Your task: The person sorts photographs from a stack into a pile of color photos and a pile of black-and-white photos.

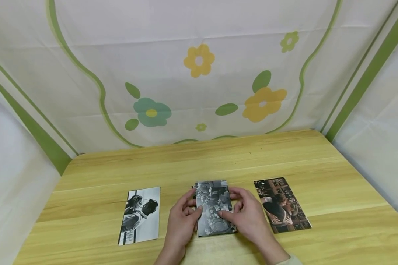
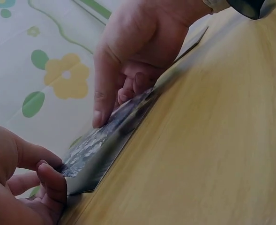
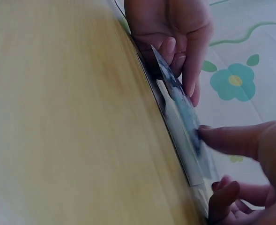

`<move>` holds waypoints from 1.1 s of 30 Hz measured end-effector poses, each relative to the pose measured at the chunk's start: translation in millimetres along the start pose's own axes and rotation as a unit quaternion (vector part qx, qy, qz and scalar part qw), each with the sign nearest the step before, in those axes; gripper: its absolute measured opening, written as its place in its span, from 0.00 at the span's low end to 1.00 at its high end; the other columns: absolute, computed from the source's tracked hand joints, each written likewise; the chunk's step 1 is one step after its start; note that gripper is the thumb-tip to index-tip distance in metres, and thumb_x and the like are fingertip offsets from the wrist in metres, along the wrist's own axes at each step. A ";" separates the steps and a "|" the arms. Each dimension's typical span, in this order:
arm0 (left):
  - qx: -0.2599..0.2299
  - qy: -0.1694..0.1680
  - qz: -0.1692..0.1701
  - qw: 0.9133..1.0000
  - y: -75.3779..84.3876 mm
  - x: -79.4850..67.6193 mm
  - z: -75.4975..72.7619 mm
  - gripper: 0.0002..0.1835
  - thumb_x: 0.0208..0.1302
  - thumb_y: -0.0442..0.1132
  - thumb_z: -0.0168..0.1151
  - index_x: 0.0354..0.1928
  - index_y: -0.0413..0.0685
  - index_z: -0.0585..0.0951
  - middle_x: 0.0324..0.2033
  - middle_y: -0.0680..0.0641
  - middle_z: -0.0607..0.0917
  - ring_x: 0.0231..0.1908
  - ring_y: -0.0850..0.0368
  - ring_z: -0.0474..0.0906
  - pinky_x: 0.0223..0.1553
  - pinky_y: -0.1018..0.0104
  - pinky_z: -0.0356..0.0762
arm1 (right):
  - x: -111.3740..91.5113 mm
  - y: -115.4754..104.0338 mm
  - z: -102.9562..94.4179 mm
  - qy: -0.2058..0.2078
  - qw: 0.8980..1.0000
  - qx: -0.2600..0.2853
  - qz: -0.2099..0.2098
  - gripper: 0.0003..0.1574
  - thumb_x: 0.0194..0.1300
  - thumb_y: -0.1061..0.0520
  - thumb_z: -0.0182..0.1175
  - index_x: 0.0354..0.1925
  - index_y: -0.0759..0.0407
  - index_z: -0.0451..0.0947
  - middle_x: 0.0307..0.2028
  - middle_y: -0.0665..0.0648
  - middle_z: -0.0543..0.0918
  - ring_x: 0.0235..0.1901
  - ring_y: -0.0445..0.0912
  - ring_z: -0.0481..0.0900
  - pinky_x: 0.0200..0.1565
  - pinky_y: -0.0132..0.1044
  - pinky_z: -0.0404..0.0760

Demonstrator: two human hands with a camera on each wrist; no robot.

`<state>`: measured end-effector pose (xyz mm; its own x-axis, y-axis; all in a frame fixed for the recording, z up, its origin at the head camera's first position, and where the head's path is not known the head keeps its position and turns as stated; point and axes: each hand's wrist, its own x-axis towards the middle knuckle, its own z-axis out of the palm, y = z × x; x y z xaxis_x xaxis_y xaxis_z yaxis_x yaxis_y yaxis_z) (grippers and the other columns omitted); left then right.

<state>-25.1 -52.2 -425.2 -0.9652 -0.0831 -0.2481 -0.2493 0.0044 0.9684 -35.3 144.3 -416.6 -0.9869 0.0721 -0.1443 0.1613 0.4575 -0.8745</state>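
A black-and-white photo print (image 1: 213, 209), crowded with fine detail, is held between both hands at the middle of the table. My left hand (image 1: 183, 219) grips its left edge, thumb on the face and fingers along the side and behind. At the right edge my right hand (image 1: 248, 217) holds it likewise, with the thumb (image 3: 227, 139) pressing on the printed face. In the right wrist view, the print (image 3: 182, 105) tilts slightly above another card (image 3: 175, 129) that lies under it. Most of this lower card is hidden from the head view.
To the left lies a black-and-white photo of a couple (image 1: 140, 215). A dark colour photo of an embracing couple (image 1: 282, 206) lies on the right, near my right hand. The wood-grain table (image 1: 192, 162) meets a white flowered cloth (image 1: 199, 92) behind and at the sides.
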 end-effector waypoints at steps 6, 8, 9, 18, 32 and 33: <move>-0.015 0.005 -0.009 1.000 4.0 -0.4 -3.7 0.35 0.70 0.33 0.71 0.77 0.41 0.73 0.55 0.42 0.83 0.29 0.65 0.73 0.28 0.74 0.75 | -1.9 -1.2 -3.9 -0.010 0.996 0.079 -0.026 0.47 0.54 0.59 0.83 0.71 0.52 0.79 0.56 0.56 0.82 0.43 0.44 0.78 0.45 0.30 0.81; -0.007 0.011 -0.003 1.000 8.5 -1.8 -6.1 0.34 0.69 0.35 0.72 0.76 0.43 0.75 0.57 0.43 0.83 0.34 0.64 0.76 0.34 0.75 0.78 | -2.9 -2.4 -5.5 -0.020 0.992 0.121 -0.038 0.45 0.57 0.61 0.79 0.72 0.53 0.78 0.57 0.58 0.81 0.48 0.45 0.78 0.49 0.29 0.83; -0.003 0.014 0.002 1.000 11.1 -2.6 -7.3 0.34 0.69 0.36 0.73 0.76 0.45 0.75 0.57 0.43 0.83 0.37 0.63 0.77 0.37 0.75 0.79 | -3.4 -3.2 -6.2 -0.025 0.989 0.139 -0.045 0.45 0.58 0.63 0.78 0.73 0.53 0.77 0.58 0.59 0.81 0.49 0.45 0.79 0.51 0.29 0.83; -0.031 -0.030 0.018 0.999 30.5 -6.5 -22.7 0.35 0.71 0.32 0.69 0.78 0.53 0.73 0.60 0.42 0.79 0.41 0.62 0.79 0.42 0.71 0.83 | -3.3 -6.9 -12.9 -0.086 0.966 0.237 -0.065 0.49 0.61 0.71 0.70 0.78 0.55 0.70 0.62 0.65 0.74 0.48 0.42 0.80 0.45 0.29 0.88; -0.055 -0.011 0.024 0.998 30.9 -4.6 -27.0 0.28 0.71 0.28 0.67 0.72 0.45 0.79 0.55 0.43 0.82 0.40 0.63 0.83 0.44 0.69 0.85 | -3.3 -6.8 -12.3 -0.071 0.970 0.222 -0.063 0.40 0.62 0.65 0.75 0.71 0.62 0.76 0.61 0.66 0.79 0.48 0.43 0.83 0.47 0.31 0.88; -0.054 -0.007 0.024 0.998 30.9 -4.6 -27.1 0.27 0.71 0.28 0.67 0.71 0.44 0.79 0.55 0.43 0.82 0.41 0.63 0.83 0.45 0.69 0.85 | -3.4 -7.0 -12.3 -0.072 0.971 0.221 -0.062 0.40 0.62 0.65 0.75 0.71 0.62 0.76 0.61 0.66 0.79 0.48 0.43 0.84 0.48 0.31 0.89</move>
<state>-26.3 -78.7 -393.4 -0.9770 -0.0708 -0.2012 -0.1937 -0.0998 0.9760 -33.1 151.7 -404.3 -0.9934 -0.0979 -0.0603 0.0578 0.0280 -0.9979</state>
